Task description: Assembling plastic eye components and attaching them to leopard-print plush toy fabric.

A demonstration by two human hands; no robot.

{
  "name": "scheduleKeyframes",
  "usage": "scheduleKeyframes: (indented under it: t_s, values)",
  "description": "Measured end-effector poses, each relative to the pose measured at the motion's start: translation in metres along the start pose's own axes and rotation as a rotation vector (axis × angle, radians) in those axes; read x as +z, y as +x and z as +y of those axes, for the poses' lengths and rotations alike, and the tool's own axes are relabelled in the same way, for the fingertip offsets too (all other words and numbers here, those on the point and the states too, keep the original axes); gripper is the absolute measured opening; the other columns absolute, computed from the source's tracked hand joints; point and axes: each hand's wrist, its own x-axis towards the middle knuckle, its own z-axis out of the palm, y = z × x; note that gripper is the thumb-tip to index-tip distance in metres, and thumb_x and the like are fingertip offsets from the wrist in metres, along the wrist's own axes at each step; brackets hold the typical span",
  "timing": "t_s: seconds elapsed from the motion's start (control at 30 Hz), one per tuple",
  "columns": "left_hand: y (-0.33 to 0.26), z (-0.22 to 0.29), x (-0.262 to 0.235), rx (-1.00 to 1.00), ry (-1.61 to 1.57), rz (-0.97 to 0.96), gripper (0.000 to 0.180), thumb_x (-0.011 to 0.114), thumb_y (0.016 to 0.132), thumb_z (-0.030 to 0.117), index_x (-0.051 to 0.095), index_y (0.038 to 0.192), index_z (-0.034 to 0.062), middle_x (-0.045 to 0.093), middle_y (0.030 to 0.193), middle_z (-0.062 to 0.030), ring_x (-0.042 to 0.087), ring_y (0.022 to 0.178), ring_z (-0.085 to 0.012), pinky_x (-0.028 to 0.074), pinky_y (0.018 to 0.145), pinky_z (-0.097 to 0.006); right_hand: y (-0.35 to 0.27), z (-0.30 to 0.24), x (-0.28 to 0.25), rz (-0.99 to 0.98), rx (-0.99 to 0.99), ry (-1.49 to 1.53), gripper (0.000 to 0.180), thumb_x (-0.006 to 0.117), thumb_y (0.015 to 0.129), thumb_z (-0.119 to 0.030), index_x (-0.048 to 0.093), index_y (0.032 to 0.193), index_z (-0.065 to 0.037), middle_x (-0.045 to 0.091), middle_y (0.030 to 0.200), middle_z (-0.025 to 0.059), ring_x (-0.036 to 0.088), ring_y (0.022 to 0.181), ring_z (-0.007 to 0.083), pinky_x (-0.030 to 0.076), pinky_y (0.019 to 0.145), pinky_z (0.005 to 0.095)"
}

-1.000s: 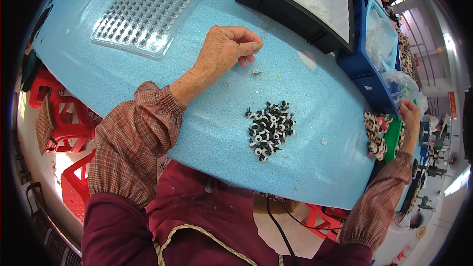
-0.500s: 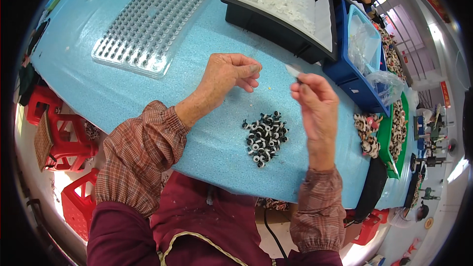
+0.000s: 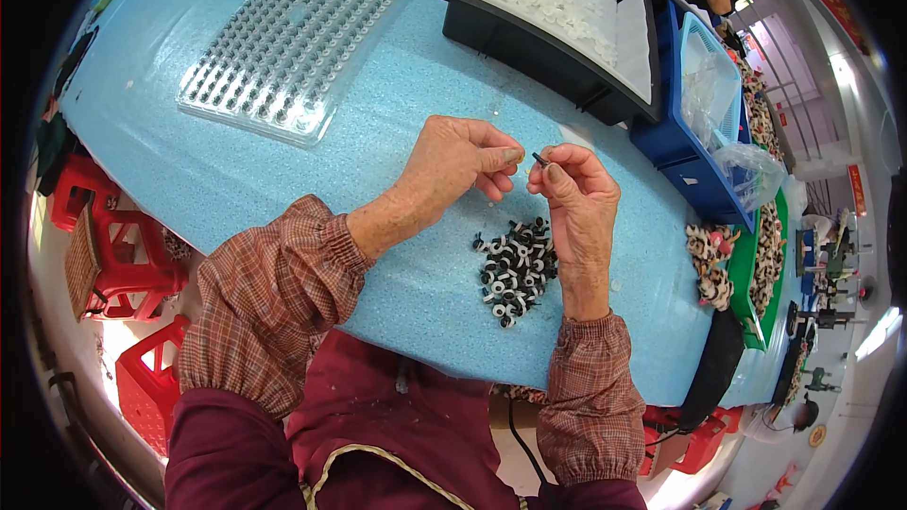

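Note:
My right hand (image 3: 581,191) pinches a small black stemmed piece (image 3: 539,160) between thumb and fingertips, its thin end toward the left hand. Just beside it, my left hand (image 3: 465,162) has thumb and forefinger pressed together. What lies between them is too small to make out. The two sets of fingertips are close but apart. Below them on the blue tabletop (image 3: 406,293) is a loose pile of small black and white stemmed pieces (image 3: 515,269), partly behind my right wrist.
A clear tray (image 3: 298,137) with rows of small dark pieces lies at the far left. A black bin (image 3: 529,61) holding small translucent pieces stands at the back, beside a blue crate (image 3: 694,179) with plastic bags. Spotted plush pieces (image 3: 713,264) lie at right near a green tray (image 3: 751,302).
My right hand has moved left, bringing the black piece close to my left fingertips. The left hand has shifted slightly right and nearer.

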Motion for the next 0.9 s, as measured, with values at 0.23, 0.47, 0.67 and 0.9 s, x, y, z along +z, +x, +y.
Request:
scheduleKeyframes:
  t_s: [0.23, 0.47, 0.67, 0.9]
  values:
    - [0.001, -0.003, 0.001, -0.006, 0.019, -0.049, 0.018, 0.061, 0.087, 0.01, 0.065, 0.094, -0.005, 0.066, 0.079, -0.0097, 0.063, 0.065, -0.0136, 0.054, 0.056, -0.024, 0.003, 0.002, -0.009, -0.082, 0.056, -0.064, 0.016, 0.068, 0.081, -0.004, 0.062, 0.094, 0.003, 0.063, 0.085, 0.0085, 0.063, 0.073, 0.0152, 0.053, 0.066, 0.0262]
    - [0.002, -0.006, -0.002, -0.057, -0.133, -0.094, 0.02, 0.06, 0.088, 0.011, 0.064, 0.098, -0.0052, 0.066, 0.081, -0.0104, 0.064, 0.067, -0.0141, 0.054, 0.058, -0.024, 0.005, 0.01, -0.015, -0.081, 0.116, 0.042, 0.013, 0.064, 0.084, -0.003, 0.062, 0.096, 0.002, 0.064, 0.088, 0.0096, 0.063, 0.075, 0.0149, 0.054, 0.067, 0.0262]
    - [0.002, -0.005, 0.0, -0.027, -0.117, -0.12, 0.018, 0.061, 0.087, 0.01, 0.065, 0.097, -0.0043, 0.066, 0.081, -0.0105, 0.064, 0.067, -0.0142, 0.054, 0.058, -0.025, 0.003, 0.007, -0.016, -0.105, 0.148, 0.122, 0.014, 0.064, 0.085, -0.005, 0.061, 0.098, 0.001, 0.065, 0.088, 0.0093, 0.063, 0.076, 0.0145, 0.053, 0.069, 0.0256]
    - [0.0, -0.004, 0.0, 0.11, 0.004, -0.109, 0.016, 0.068, 0.08, 0.007, 0.066, 0.092, -0.0028, 0.067, 0.078, -0.0088, 0.063, 0.067, -0.0124, 0.053, 0.059, -0.023, 0.002, 0.007, -0.014, -0.099, 0.152, 0.128, 0.015, 0.064, 0.084, -0.005, 0.061, 0.098, 0.0, 0.064, 0.088, 0.0086, 0.063, 0.075, 0.0141, 0.054, 0.069, 0.0245]
